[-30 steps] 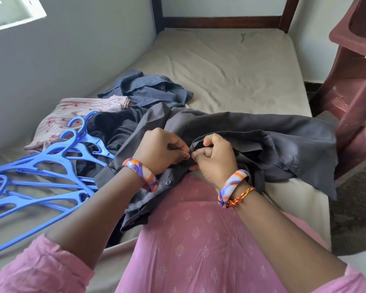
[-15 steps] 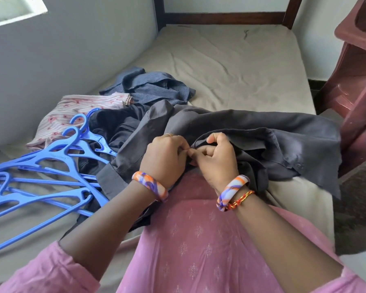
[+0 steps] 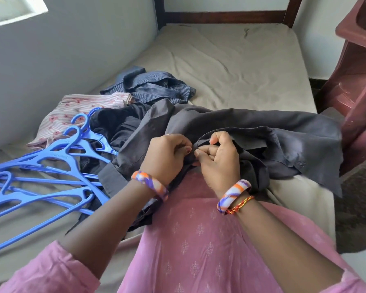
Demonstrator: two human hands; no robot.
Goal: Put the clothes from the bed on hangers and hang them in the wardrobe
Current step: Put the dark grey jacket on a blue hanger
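Pinching grey shirt [image 3: 252, 132]: left hand [image 3: 167, 155], right hand [image 3: 218, 161]; no legible writing.

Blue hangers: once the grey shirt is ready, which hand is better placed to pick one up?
Left, probably. The blue hangers lie on the bed on the left hand's side, while the right hand would have to cross over the grey shirt, which both now pinch.

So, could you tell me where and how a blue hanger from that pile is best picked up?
Take the top hanger by the neck just below its hook, coming from above with the left hand. Its hook stands clear at the far end of the pile, while the arms are crossed with the other hangers and would snag.
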